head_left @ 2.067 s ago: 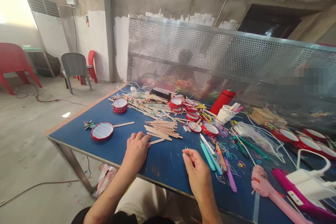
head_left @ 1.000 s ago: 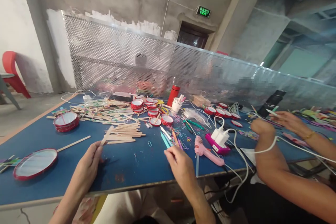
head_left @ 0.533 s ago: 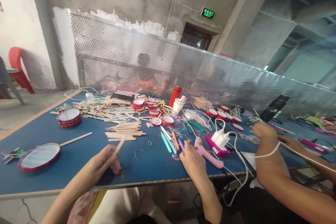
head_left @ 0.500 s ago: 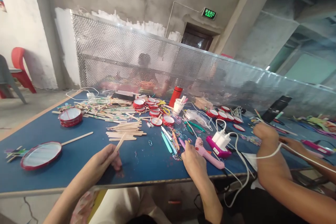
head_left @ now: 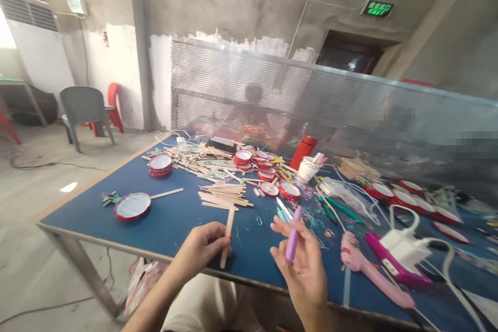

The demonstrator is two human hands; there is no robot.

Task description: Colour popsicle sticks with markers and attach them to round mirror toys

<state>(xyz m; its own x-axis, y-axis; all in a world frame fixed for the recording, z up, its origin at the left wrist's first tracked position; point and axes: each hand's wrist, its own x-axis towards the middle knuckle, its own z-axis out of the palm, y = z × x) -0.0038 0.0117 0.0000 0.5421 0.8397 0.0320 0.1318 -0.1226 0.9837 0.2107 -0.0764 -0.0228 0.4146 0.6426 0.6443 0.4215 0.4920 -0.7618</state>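
My left hand pinches a flat wooden craft stick near the front edge of the table, the stick standing almost upright in view. My right hand, palm turned partly up, holds a purple marker between thumb and fingers. Beyond the left hand lies a pile of bare craft sticks. A pink glue gun rests to the right of my right hand. Left of my hands is a round red-rimmed white disc with a stick for a handle.
A purple power strip with white chargers and cables sits at right. Further back are stacked red-rimmed discs, a red bottle, a paper cup and green-handled pliers. A perforated metal screen borders the table's far side.
My right hand has lifted the purple marker from the table and brought it closer to the left hand. The craft stick has turned more upright. The view has swung left; the neighbour's arms are out of view.
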